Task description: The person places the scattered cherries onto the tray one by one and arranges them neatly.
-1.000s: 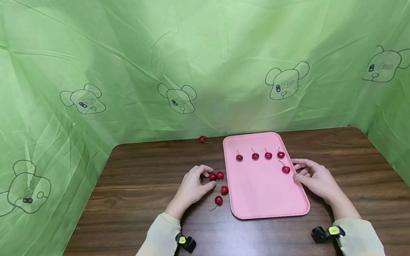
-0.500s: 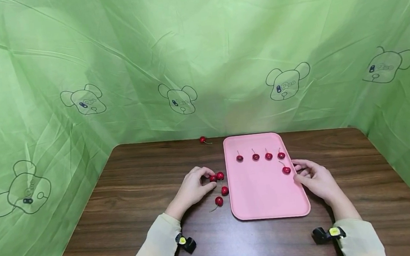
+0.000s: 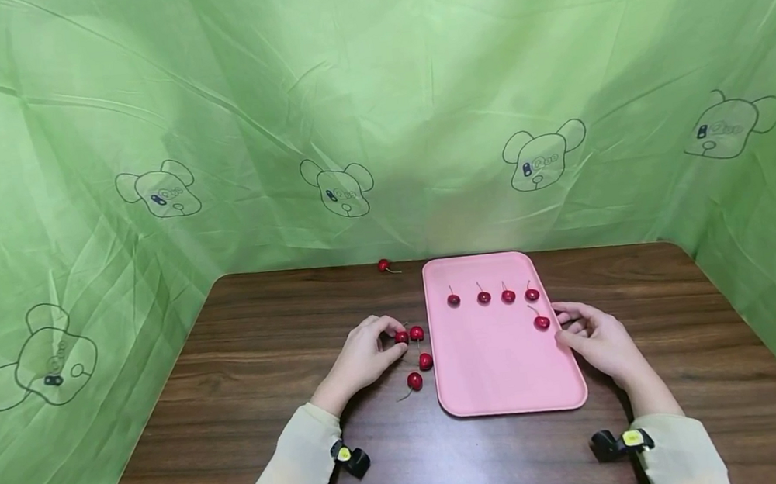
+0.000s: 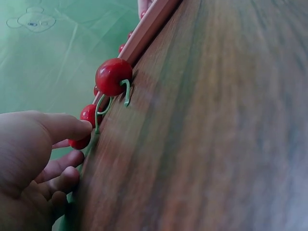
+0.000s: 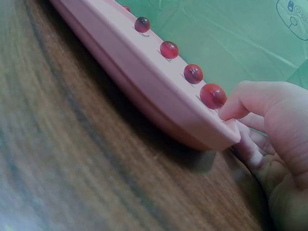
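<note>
In the head view, my left hand (image 3: 365,353) pinches a red cherry (image 3: 401,337) between thumb and fingers, left of the pink tray (image 3: 499,371). Right beside it lies another cherry (image 3: 416,333); two more, a cherry (image 3: 425,361) by the tray's rim and a cherry (image 3: 414,381) nearer me, rest on the table. The left wrist view shows the pinched cherry (image 4: 80,142) partly behind the thumb. My right hand (image 3: 599,337) grips the tray's right edge, thumb on the rim and fingers underneath in the right wrist view. A lone cherry (image 3: 542,323) sits on the tray near that hand.
Across the tray's far part runs a row of several cherries, one of them a cherry (image 3: 484,297) with its stem pointing away. Another cherry (image 3: 384,265) lies at the back edge of the wooden table (image 3: 262,316). A green cloth (image 3: 432,113) hangs behind and at both sides.
The cherry in my left fingers has shifted very slightly left, and its stem now shows. My right hand and the tray keep their place.
</note>
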### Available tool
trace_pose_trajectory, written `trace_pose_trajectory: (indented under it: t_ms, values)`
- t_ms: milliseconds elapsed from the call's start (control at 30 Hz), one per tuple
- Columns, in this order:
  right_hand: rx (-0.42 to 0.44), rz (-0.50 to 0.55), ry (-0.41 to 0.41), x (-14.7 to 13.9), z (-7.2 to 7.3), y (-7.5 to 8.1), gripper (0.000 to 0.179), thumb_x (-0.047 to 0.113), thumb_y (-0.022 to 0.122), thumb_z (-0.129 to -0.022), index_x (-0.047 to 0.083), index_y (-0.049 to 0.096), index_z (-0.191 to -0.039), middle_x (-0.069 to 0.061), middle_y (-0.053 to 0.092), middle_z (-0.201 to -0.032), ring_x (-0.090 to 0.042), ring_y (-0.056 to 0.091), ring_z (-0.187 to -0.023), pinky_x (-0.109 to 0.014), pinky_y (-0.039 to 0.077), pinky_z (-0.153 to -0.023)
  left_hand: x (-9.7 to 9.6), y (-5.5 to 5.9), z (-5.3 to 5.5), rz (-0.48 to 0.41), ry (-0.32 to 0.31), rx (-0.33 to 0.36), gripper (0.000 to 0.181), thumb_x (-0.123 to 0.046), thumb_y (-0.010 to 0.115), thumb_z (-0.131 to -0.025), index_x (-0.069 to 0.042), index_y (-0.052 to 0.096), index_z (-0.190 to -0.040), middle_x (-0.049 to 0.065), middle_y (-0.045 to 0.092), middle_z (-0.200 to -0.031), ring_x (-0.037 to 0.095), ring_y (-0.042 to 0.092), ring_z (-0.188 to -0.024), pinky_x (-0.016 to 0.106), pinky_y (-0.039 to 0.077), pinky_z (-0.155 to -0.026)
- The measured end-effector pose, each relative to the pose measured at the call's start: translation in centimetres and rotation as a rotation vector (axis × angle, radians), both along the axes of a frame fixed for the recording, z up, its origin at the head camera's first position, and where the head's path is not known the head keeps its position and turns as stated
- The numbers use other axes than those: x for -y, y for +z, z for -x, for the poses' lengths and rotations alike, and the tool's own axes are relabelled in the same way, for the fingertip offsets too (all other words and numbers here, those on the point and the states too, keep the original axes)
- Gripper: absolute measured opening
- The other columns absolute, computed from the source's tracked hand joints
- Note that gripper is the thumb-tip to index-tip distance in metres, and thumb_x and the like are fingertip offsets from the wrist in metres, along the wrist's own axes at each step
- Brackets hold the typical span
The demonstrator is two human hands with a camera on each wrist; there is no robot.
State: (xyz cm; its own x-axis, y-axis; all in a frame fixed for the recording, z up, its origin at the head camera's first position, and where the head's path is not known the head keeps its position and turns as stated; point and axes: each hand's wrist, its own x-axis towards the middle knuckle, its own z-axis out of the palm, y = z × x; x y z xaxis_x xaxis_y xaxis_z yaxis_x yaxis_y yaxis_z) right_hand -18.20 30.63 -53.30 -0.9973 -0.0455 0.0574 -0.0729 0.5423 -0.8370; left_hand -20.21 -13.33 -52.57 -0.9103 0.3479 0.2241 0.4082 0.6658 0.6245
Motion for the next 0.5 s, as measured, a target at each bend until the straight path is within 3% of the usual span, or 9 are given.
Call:
trace_pose_trajectory:
  t_ms: [167,500]
  values:
    - [0.008,-0.011,-0.003,0.01,-0.04,0.04,0.052,0.006,0.078,-0.096,0.000,0.065,-0.145,-0.019,0.069,-0.121,-0.011,0.065,-0.089,-0.021,0.053,-0.073,0.21,0.13,0.12,-0.017,0.002,0.001,0.020,-0.017,0.085,-0.095,-0.016,0.077,-0.113,-0.001,0.070,-0.097,0.007,0.054,-0.071,0.027,0.049,-0.068]
    - [0.022,-0.033,-0.011,0.06,-0.05,0.09,0.052,0.010,0.078,-0.097,0.002,0.064,-0.146,-0.018,0.069,-0.121,-0.014,0.064,-0.090,-0.021,0.053,-0.073,0.23,0.25,0.19,-0.064,0.022,0.019,0.021,-0.012,0.083,-0.095,-0.013,0.075,-0.114,-0.002,0.075,-0.102,0.009,0.057,-0.069,0.027,0.050,-0.067]
